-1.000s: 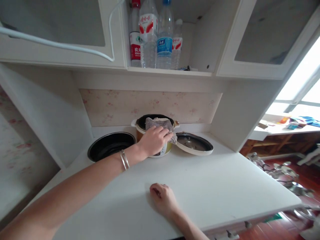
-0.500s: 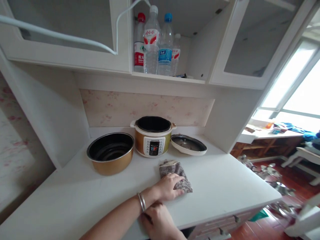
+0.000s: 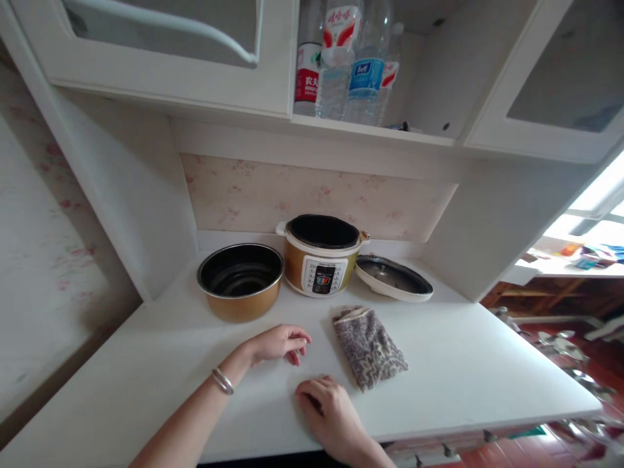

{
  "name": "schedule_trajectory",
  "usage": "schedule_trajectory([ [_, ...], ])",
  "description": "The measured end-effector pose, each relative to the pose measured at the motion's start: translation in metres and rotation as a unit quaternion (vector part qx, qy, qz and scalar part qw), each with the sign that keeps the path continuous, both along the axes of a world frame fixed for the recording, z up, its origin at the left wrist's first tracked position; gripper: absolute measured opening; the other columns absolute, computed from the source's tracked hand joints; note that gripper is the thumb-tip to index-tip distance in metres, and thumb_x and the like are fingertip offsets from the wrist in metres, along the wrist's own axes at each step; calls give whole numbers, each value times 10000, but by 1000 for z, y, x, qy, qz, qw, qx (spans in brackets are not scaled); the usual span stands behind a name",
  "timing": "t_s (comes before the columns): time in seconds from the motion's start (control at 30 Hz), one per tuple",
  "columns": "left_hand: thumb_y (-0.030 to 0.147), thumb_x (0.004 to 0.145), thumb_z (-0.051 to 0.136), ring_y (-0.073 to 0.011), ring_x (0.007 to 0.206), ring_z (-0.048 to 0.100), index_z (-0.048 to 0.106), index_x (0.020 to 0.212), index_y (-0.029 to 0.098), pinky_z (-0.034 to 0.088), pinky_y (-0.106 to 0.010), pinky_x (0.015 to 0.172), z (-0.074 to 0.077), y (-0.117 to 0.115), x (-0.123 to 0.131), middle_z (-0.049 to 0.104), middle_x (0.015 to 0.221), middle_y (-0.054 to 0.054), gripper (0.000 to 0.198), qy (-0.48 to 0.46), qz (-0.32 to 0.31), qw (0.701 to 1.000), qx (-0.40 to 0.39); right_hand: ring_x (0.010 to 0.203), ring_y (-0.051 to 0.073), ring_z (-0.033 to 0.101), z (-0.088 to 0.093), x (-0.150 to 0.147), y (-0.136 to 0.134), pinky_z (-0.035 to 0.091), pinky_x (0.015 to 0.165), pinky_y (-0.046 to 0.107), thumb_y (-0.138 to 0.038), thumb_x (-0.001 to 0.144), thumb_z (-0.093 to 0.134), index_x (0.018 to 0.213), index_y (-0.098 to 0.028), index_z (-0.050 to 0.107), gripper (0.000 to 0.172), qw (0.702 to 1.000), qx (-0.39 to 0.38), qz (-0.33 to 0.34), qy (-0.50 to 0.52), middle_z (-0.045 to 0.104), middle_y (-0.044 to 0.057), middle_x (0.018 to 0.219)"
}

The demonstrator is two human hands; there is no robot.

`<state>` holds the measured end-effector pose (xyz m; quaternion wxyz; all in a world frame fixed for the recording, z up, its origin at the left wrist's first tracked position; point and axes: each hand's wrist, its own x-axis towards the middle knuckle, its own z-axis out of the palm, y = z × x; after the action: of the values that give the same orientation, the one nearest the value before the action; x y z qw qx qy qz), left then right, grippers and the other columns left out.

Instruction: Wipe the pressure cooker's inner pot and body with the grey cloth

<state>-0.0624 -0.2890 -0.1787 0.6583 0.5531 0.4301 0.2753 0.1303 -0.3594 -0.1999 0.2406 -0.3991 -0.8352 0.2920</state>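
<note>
My left hand [image 3: 280, 343], with silver bangles at the wrist, hovers over the white countertop [image 3: 273, 416] with nothing in it, its fingers loosely bent and apart. To its right lies a folded grey-brown patterned cloth [image 3: 370, 348], touched by neither hand. My right hand [image 3: 331, 413] rests near the counter's front edge with fingers curled in, and no object shows in it. Behind them stand a gold inner pot [image 3: 244, 307] with a dark inside, an electric pressure cooker [image 3: 297, 263] without its lid, and the detached lid [image 3: 400, 279], lying underside up.
Several plastic bottles [image 3: 336, 78] stand on the open shelf above. A white cable [image 3: 205, 39] hangs across the left cabinet door [image 3: 170, 88]. Side panels [image 3: 141, 201] bound the counter left and right. Shiny metal items [image 3: 560, 344] sit on the red floor at the right.
My left hand has let go of the cloth and moved left, away from it. My right hand stays curled on the counter. The camera view has shifted.
</note>
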Motion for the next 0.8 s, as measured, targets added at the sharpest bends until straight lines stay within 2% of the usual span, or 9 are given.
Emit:
schedule_trajectory([
  [0.1,453,762,647,-97,603,562,641,966,145,438,-262,637,-9,-4,-21,605,787,-12,370,-26,43,999,-21,622,120,566,-2,-6,13,406,594,215,-294,896,475,861,-196,655,207,991,-117,-22,61,647,1,706],
  [0.2,417,760,640,-88,584,532,634,928,136,414,-243,614,-15,-2,-22,597,751,-6,327,-57,90,994,-21,505,92,508,3,-19,33,378,480,200,-400,913,430,931,-184,618,287,970,-208,-39,118,619,-5,706],
  [0.3,369,780,602,-110,609,551,620,872,134,424,-251,629,-13,1,-20,608,727,-21,253,-52,83,995,4,508,84,519,20,-37,59,400,490,204,-430,923,405,1025,-191,582,314,970,-208,-14,124,625,-6,755],
  [0.4,329,843,482,-140,619,551,601,775,163,436,-274,617,-4,-1,-24,604,692,-25,215,53,125,986,96,567,92,556,40,-58,91,420,516,208,-409,915,428,1117,-210,537,304,977,-189,-9,94,641,-1,809],
  [0.5,319,895,406,-166,723,566,626,831,211,458,-302,713,7,-14,-34,633,785,-40,253,193,226,914,277,667,114,586,55,-79,125,425,511,206,-395,885,474,1147,-217,518,320,978,-174,-62,95,640,30,929],
  [0.57,325,903,418,-174,773,572,635,920,231,463,-308,770,12,-24,-43,633,835,-53,237,229,291,850,374,738,135,597,63,-91,145,442,512,211,-431,873,484,1156,-207,519,362,971,-180,-101,120,623,56,1016],
  [0.63,332,891,449,-191,829,578,637,936,219,471,-322,806,15,-30,-54,613,871,-76,224,230,391,781,429,829,161,601,70,-101,160,476,554,225,-489,864,487,1175,-200,520,426,961,-199,-124,146,611,71,1081],
  [0.73,371,871,486,-211,968,551,636,959,193,463,-352,888,20,-28,-76,545,1022,-97,249,185,593,659,424,978,195,584,77,-111,174,512,679,267,-568,843,493,1223,-202,519,529,948,-232,-134,172,588,83,1184],
  [0.8,424,851,518,-197,985,537,611,1076,191,465,-348,892,23,-22,-92,476,1145,-93,337,134,687,618,357,1031,211,572,77,-117,178,512,751,306,-595,822,513,1256,-188,512,594,944,-226,-136,199,564,106,1244],
])
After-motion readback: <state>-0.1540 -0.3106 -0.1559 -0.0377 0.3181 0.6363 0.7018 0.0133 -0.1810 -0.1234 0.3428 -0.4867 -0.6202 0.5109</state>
